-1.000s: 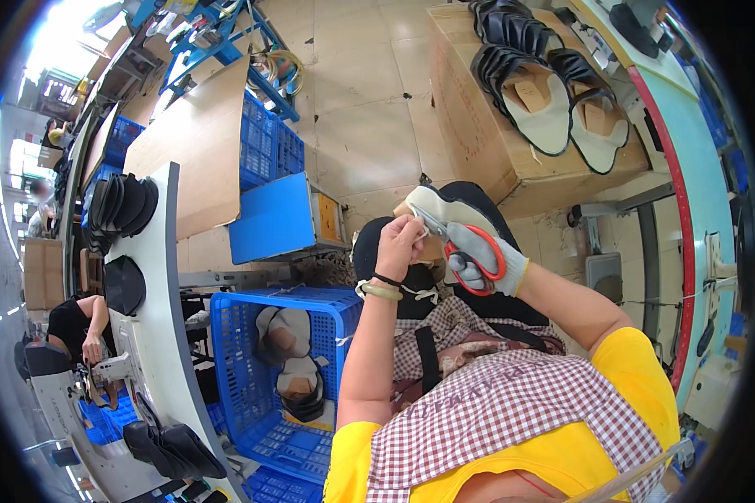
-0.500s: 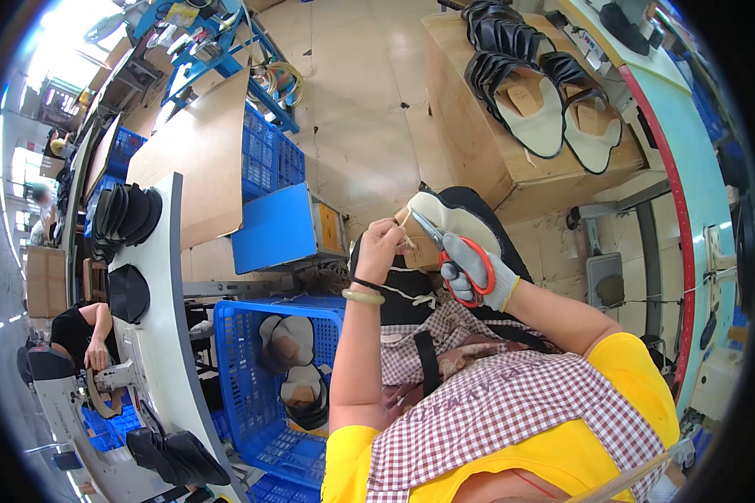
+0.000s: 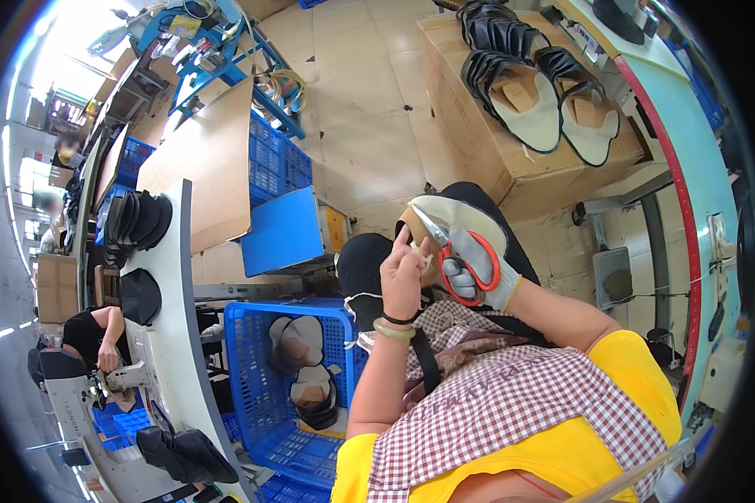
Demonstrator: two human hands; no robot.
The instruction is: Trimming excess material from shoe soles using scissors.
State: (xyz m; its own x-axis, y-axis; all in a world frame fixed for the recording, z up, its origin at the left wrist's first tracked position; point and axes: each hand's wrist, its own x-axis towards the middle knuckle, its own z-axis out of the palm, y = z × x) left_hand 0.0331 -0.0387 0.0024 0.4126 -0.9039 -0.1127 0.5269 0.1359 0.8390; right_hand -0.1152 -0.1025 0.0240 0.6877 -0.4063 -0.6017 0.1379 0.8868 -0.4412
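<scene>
My right hand point(image 3: 480, 267), in a grey glove, is closed around red-handled scissors point(image 3: 457, 251). Their blades point up and left across the shoe upper point(image 3: 470, 214), which has a cream lining and a tan inner part and rests on my dark-clothed lap. Bare, with a black band and a pale bangle at the wrist, my left hand point(image 3: 401, 281) is at the upper's left edge. One finger stretches up to that edge while the others curl around a small pale strip point(image 3: 428, 251). The strip's far end and the scissors' tips are hard to make out.
A blue crate point(image 3: 235, 360) with shoe pieces stands at my left, beside a white bench point(image 3: 172, 335) bearing black pieces. More shoe uppers point(image 3: 520, 105) lie on a cardboard box point(image 3: 445, 92) ahead right. At far left, another person's arm point(image 3: 109, 335) is near a sewing machine.
My left hand has moved slightly right and down, and one finger now points up along the shoe upper. The strip no longer stretches up to the scissors. The head view has shifted slightly.
</scene>
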